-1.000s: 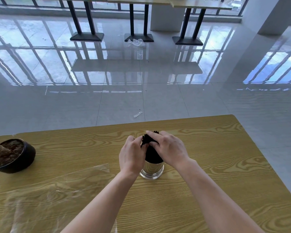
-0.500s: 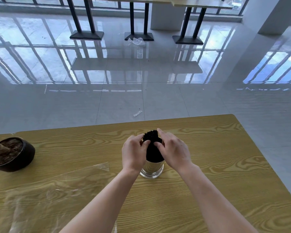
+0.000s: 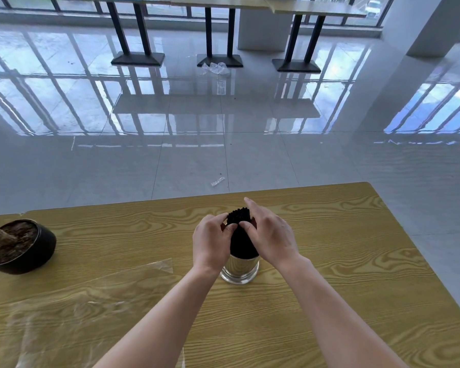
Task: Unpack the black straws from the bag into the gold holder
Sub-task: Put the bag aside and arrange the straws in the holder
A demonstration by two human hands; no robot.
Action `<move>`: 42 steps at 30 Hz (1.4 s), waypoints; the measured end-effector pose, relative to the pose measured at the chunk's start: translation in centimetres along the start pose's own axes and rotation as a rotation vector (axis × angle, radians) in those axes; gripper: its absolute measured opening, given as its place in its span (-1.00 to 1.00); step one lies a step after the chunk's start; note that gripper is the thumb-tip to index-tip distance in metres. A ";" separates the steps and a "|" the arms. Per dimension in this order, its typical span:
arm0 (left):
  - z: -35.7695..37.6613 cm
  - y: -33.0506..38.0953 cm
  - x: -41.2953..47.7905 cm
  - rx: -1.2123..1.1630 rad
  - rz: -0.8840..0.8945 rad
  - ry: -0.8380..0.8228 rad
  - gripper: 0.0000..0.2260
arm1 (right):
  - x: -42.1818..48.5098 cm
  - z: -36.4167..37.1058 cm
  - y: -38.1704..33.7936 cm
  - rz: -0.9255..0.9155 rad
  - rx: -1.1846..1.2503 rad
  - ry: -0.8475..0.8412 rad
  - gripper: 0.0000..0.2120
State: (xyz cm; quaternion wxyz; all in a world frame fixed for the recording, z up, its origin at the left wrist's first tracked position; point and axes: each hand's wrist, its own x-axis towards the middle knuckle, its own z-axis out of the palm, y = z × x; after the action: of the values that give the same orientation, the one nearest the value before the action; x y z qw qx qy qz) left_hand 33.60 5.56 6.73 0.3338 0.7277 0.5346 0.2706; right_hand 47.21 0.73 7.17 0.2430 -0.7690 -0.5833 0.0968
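A tight bundle of thin black plastic straws is standing upright in a shiny gold metal cylindrical holder, which is sitting on a yellow wood-grain laminate table near its middle. The straws are rising well above the holder's rim, their cut ends showing as a dark cluster at the top. The person's left hand is pressing against the left side of the bundle, its fingers curled round and its thumb touching the straws near the top. The right hand is cupping the bundle from the right, thumb pinching in beside the left thumb while the index finger is pointing up and away past the straw ends, so this hand is only partly closed on them. A clear, empty, crinkled plastic bag is lying flat on the table to the left of the forearms, apart from the holder. At the table's far left edge, a round black pot filled with brown soil is sitting well apart from everything else.
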 end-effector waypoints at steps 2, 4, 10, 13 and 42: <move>0.0 -0.2 0.0 -0.020 -0.006 0.006 -0.89 | -0.1 0.0 0.3 0.025 0.024 0.010 -0.38; -0.1 -0.4 -0.1 -0.077 -0.037 0.030 -0.87 | -0.2 -0.1 0.8 0.065 0.048 0.004 -0.36; -0.1 -0.5 -0.5 -0.206 -0.168 0.072 -0.72 | -0.4 -0.3 1.3 0.107 0.063 -0.028 -0.35; -0.2 -0.4 -0.5 -0.170 -0.139 0.102 -0.83 | -0.4 -0.3 1.2 0.117 0.054 -0.029 -0.40; -0.2 0.4 0.6 0.015 -0.068 0.087 -0.91 | 0.0 -0.8 0.5 0.157 0.041 -0.039 -0.72</move>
State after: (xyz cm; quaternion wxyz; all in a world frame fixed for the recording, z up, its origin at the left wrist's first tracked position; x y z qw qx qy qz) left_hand 33.90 6.10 7.18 0.3137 0.6992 0.5751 0.2864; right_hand 47.98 0.45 7.58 0.2391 -0.8052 -0.5237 0.1423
